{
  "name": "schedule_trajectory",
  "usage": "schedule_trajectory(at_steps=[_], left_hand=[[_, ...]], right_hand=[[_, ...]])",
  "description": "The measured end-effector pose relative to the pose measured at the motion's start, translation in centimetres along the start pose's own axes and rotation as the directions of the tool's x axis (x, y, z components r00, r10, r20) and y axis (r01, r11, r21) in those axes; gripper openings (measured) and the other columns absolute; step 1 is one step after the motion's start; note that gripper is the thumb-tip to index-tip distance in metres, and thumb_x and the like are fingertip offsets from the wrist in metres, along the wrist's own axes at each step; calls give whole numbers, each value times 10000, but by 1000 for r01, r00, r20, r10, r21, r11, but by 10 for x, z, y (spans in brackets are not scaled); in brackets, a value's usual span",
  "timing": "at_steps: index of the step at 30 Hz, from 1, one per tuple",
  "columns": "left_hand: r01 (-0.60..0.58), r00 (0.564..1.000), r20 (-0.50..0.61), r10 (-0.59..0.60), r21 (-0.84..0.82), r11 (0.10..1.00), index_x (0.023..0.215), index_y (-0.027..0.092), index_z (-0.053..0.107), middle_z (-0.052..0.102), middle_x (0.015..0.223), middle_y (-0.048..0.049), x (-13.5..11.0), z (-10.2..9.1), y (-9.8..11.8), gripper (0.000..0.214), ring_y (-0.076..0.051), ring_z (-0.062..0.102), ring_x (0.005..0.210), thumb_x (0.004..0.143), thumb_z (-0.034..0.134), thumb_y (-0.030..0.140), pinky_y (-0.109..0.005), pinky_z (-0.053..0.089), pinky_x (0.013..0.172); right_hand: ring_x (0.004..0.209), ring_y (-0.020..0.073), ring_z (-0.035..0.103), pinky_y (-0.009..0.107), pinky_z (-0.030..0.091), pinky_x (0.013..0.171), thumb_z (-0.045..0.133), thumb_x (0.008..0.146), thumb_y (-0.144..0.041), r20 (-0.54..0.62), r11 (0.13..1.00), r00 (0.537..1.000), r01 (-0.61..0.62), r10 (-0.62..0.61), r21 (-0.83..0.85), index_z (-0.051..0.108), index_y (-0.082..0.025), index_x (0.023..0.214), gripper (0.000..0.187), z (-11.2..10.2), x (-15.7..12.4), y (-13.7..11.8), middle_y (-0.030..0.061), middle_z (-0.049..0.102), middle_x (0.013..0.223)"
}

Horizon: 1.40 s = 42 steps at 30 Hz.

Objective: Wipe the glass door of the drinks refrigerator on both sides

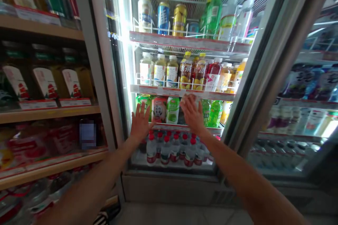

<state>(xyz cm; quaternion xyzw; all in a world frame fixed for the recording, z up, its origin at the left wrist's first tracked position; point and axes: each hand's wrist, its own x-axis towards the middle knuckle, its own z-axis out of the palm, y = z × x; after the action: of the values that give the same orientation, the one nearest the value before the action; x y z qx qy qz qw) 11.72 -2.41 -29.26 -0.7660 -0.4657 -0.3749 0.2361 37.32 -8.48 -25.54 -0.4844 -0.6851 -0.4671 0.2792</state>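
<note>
My left hand (141, 122) is raised with its fingers spread and holds nothing. It is in front of the lower drink shelf, nearest a green drink pack (144, 101) that it partly covers. Farther right, my right hand (193, 112) reaches up with fingers apart, slightly blurred at the tips, and nothing shows in it. Its fingertips overlap the shelf edge (163, 90) in view; whether they touch it I cannot tell. Between the hands stand a pink drink pack (158, 109) and a green-and-white one (173, 110). Green bottles (216, 113) are right of my right hand.
Below are several red-capped water bottles (166, 151) on the cooler floor. Tea bottles (172, 72) and cans (179, 20) fill the upper shelves. A metal door frame (274, 59) slants along the right. Wooden shelves (50, 114) with bottles stand at the left.
</note>
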Motion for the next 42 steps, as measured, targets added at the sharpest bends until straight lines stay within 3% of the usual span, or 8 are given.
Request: schedule_trajectory(at_steps=[3, 5, 11, 18, 24, 30, 37, 42], left_hand=[[-37, 998, 48, 36, 19, 999, 1417, 159, 279, 159, 1514, -156, 0, -9, -5, 662, -313, 85, 1403, 844, 526, 382, -535, 240, 1074], [-77, 994, 82, 74, 36, 996, 1401, 175, 318, 197, 1508, -141, -2, -15, -12, 635, -302, 123, 1401, 835, 541, 360, -526, 242, 1077], [25, 996, 79, -32, 88, 996, 1380, 116, 342, 218, 1494, -181, -16, -17, -43, 621, -316, 185, 1386, 836, 521, 356, -536, 253, 1069], [3, 989, 144, -21, 124, 992, 1363, 100, 363, 263, 1476, -189, -33, -16, -68, 614, -322, 231, 1370, 820, 536, 329, -529, 268, 1065], [40, 993, 103, -53, 126, 991, 1349, 91, 366, 282, 1466, -198, -34, -22, -78, 600, -323, 255, 1362, 820, 521, 329, -531, 277, 1060], [59, 995, 80, -68, 112, 992, 1355, 100, 356, 288, 1465, -192, -40, -30, -92, 602, -322, 271, 1356, 823, 501, 342, -524, 301, 1051], [57, 997, 42, -63, 131, 990, 1360, 90, 335, 283, 1467, -194, -36, -35, -99, 621, -317, 268, 1357, 816, 508, 336, -514, 279, 1064], [48, 998, 35, -54, 154, 987, 1355, 62, 338, 296, 1458, -206, -35, -37, -100, 621, -325, 276, 1351, 822, 492, 342, -511, 284, 1058]], right_hand=[[1390, 194, 222, 515, 69, 1149, 448, 846, -121, 115, 921, 914, 381, -389, 83, 460, -246, 1298, 469, 10, -21, -28, 33, 386, 1447], [1385, 177, 235, 499, 52, 1156, 438, 852, -110, 117, 878, 871, 467, -477, 108, 473, -247, 1281, 452, 12, -18, -36, 15, 390, 1445], [1407, 221, 160, 558, 12, 1131, 417, 870, -116, -7, 985, 986, 164, -164, 46, 341, -223, 1387, 533, 7, 47, -31, 80, 327, 1474], [1375, 203, 264, 525, 91, 1147, 420, 881, -145, 27, 834, 839, 537, -544, 126, 460, -208, 1290, 416, 31, 24, -72, 46, 404, 1434], [1406, 223, 163, 567, 36, 1134, 417, 884, -135, 3, 942, 954, 297, -301, 154, 355, -221, 1372, 499, 35, 74, -90, 72, 330, 1473], [1364, 196, 290, 520, 233, 1120, 408, 894, -172, 85, 773, 781, 585, -619, 246, 468, -216, 1276, 389, 44, 58, -116, 43, 379, 1451], [1403, 238, 177, 595, 163, 1112, 364, 897, -124, 87, 921, 930, 335, -357, 198, 398, -219, 1341, 455, 35, 115, -132, 62, 300, 1489], [1382, 180, 243, 518, 249, 1122, 362, 911, -165, 155, 806, 797, 546, -584, 226, 490, -228, 1254, 372, 41, 94, -159, 10, 369, 1458]])
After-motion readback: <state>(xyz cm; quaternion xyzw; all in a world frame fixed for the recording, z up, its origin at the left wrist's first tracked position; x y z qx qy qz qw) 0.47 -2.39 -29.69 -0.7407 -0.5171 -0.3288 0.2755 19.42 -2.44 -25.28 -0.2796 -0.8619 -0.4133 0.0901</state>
